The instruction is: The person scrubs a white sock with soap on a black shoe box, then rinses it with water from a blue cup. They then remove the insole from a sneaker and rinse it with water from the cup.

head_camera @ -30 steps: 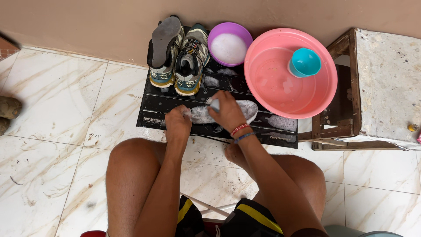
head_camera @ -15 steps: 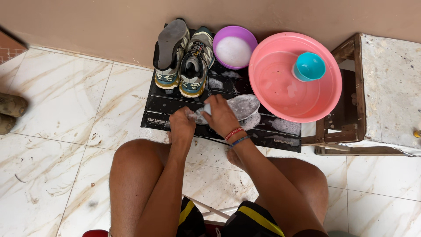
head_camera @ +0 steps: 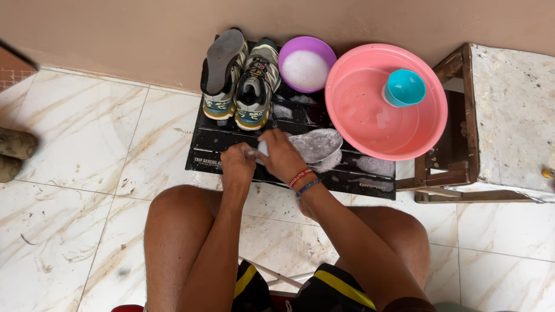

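Note:
A grey insole (head_camera: 319, 143) covered in white suds lies on a black slatted mat (head_camera: 213, 141) on the floor. My right hand (head_camera: 283, 159), with bands on its wrist, presses down on the insole's near end. My left hand (head_camera: 237, 166) is closed beside it, gripping the pale tip of the insole that shows between the two hands. Both hands touch each other over the mat's front edge. The part of the insole under my right hand is hidden.
A pair of sneakers (head_camera: 240, 78) stands at the mat's back, against the wall. A purple bowl of white foam (head_camera: 306, 65) and a pink basin (head_camera: 386, 103) holding a teal cup (head_camera: 404, 88) stand beside them. A worn wooden stool (head_camera: 498, 124) is on the right.
My hands stay on the insole and have shifted only slightly along it. The view has drifted a little; nothing else has moved.

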